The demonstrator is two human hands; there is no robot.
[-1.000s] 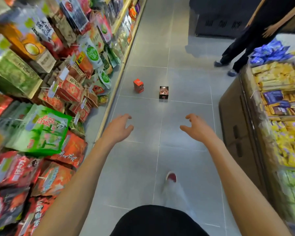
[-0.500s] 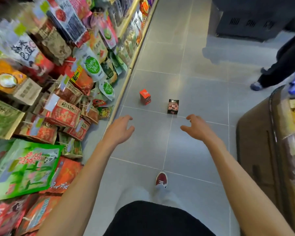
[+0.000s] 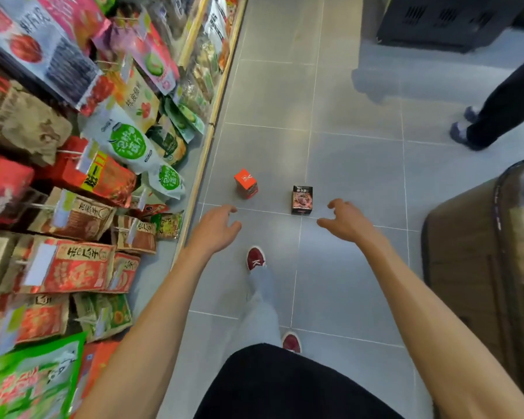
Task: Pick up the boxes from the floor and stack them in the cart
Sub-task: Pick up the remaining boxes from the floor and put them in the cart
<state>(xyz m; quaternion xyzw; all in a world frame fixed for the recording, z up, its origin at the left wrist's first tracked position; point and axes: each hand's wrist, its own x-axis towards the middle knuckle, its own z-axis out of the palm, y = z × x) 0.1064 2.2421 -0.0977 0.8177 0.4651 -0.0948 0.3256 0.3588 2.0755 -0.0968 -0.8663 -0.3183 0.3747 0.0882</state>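
Hovering near the dark box (image 3: 302, 199), the right hand (image 3: 348, 220)'s fingers (image 3: 335, 203) curl.

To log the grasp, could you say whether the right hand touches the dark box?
Apart: the head view shows floor between right hand and dark box.

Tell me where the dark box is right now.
In the head view the dark box stands on the floor near centre, right of the orange box and just beyond the right hand, which is not touching it.
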